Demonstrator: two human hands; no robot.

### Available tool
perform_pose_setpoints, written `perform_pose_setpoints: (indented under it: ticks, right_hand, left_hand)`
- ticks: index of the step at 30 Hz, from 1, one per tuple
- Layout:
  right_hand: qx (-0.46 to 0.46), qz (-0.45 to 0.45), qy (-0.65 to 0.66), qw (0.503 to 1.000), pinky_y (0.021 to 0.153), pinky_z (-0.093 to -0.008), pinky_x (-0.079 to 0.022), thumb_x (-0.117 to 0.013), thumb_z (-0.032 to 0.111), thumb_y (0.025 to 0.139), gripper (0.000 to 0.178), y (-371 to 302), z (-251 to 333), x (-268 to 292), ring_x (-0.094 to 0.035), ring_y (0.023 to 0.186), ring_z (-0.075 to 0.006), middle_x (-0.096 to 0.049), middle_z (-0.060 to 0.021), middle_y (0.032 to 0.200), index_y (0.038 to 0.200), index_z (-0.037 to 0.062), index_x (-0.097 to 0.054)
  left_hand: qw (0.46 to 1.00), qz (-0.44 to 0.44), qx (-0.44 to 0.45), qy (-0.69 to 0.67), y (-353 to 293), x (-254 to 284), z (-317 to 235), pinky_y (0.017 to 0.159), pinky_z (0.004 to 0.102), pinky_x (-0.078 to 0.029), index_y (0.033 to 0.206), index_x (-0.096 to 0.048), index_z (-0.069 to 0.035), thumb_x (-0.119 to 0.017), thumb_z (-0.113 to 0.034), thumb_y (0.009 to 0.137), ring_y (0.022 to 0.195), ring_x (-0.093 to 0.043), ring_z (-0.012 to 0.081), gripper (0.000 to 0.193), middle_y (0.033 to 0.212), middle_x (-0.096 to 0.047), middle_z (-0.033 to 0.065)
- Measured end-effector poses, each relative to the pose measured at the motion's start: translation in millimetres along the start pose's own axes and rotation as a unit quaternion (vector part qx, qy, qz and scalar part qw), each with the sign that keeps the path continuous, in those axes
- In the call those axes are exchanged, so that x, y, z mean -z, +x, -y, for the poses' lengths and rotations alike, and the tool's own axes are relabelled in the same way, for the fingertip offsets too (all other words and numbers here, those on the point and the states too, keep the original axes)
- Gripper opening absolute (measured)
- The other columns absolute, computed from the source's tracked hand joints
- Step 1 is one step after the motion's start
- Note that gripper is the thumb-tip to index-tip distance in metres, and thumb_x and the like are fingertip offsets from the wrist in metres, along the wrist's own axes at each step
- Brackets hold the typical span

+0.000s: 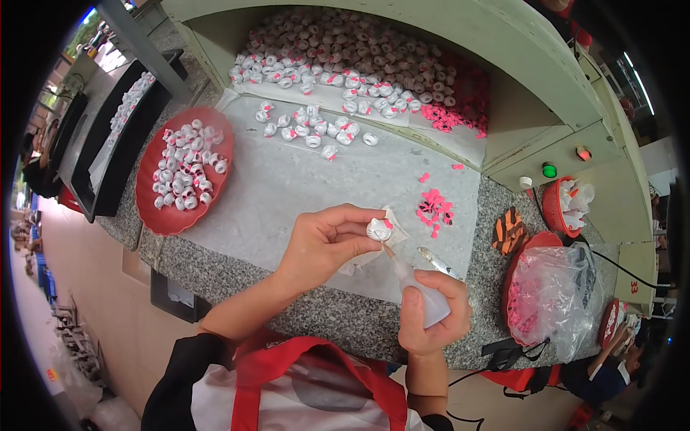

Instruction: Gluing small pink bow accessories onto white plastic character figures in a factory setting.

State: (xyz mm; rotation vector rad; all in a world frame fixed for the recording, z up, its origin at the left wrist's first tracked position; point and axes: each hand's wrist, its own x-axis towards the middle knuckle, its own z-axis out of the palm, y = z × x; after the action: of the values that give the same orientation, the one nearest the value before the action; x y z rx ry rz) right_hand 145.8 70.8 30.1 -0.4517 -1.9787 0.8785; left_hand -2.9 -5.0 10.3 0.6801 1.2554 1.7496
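Observation:
My left hand [321, 243] pinches a small white figure head [379, 229] with a pink bow between thumb and fingers. Wrapped in my right hand [435, 310] is a translucent squeeze bottle [425, 291], tilted so that its narrow tip meets or nearly meets the lower edge of the head. Beneath the hands lies a crumpled white cloth [397, 235]. A metal tool with a pale, stained blade [437, 261] rests just beyond the bottle. Loose pink bows [434, 207] are heaped to the right of my hands, on the white sheet [287, 194].
At left, a red scalloped dish [147, 206] holds several white heads. More heads [314, 127] lie along the sheet's far side, before a green cabinet [517, 79] piled with them. On the right are an orange-and-black striped piece [509, 231], a plastic bag [564, 287] and a red basket [553, 208].

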Motion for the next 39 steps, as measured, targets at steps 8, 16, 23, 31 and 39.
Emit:
perform_pose_setpoints:
  ticks: [8,16,23,31,39]
  right_hand:
    - [0.001,0.009,-0.015,1.0,0.053,-0.0269,-0.048,-0.063,0.002,0.066,0.021,2.2,-0.8,4.4,-0.061,0.058,-0.0209,-0.062,-0.0117,0.074,0.085,-0.003,-0.054]
    - [-0.031,-0.007,0.011,0.999,0.051,-0.0258,-0.047,-0.062,0.004,0.068,0.02,-0.1,1.7,5.9,-0.06,0.056,-0.0194,-0.061,-0.012,0.071,0.085,-0.0024,-0.055]
    - [-0.019,-0.011,0.005,1.0,0.051,-0.0258,-0.047,-0.062,0.004,0.068,0.02,0.5,-0.7,5.6,-0.06,0.056,-0.0195,-0.061,-0.0119,0.071,0.085,-0.0027,-0.055]
    - [-0.075,-0.041,0.03,0.996,0.056,-0.0221,-0.043,-0.059,0.008,0.071,0.015,-4.4,-0.5,2.8,-0.054,0.061,-0.0122,-0.059,-0.0081,0.076,0.083,-0.0009,-0.056]
    - [-0.01,0.006,-0.018,1.0,0.055,-0.0274,-0.049,-0.063,0.003,0.067,0.021,1.8,-1.6,11.0,-0.061,0.059,-0.0212,-0.062,-0.0114,0.074,0.085,-0.0025,-0.054]
  left_hand:
    - [1.0,-0.007,-0.001,0.023,0.9,3.4,1.6,0.075,0.0256,-0.049,0.107,-0.052,0.007,-0.057,0.011,0.073,0.086,-0.06,0.0193,0.034,0.094,-0.06,0.0149]
    - [0.999,-0.002,0.021,-0.032,2.8,1.9,-2.1,0.073,0.0257,-0.05,0.108,-0.05,0.005,-0.058,0.009,0.073,0.086,-0.061,0.0195,0.037,0.093,-0.061,0.0155]
    - [0.997,0.022,0.047,-0.049,3.5,4.1,0.4,0.075,0.0279,-0.05,0.108,-0.049,0.004,-0.059,0.008,0.071,0.087,-0.061,0.0211,0.038,0.093,-0.061,0.0161]
    - [0.996,0.029,0.046,-0.073,5.4,6.2,2.2,0.075,0.029,-0.05,0.107,-0.05,0.004,-0.061,0.004,0.072,0.086,-0.061,0.0213,0.037,0.096,-0.06,0.0174]
    - [0.996,0.026,0.052,-0.067,5.8,7.3,3.7,0.075,0.0285,-0.05,0.107,-0.05,0.003,-0.061,0.002,0.073,0.087,-0.061,0.0214,0.037,0.098,-0.06,0.0176]
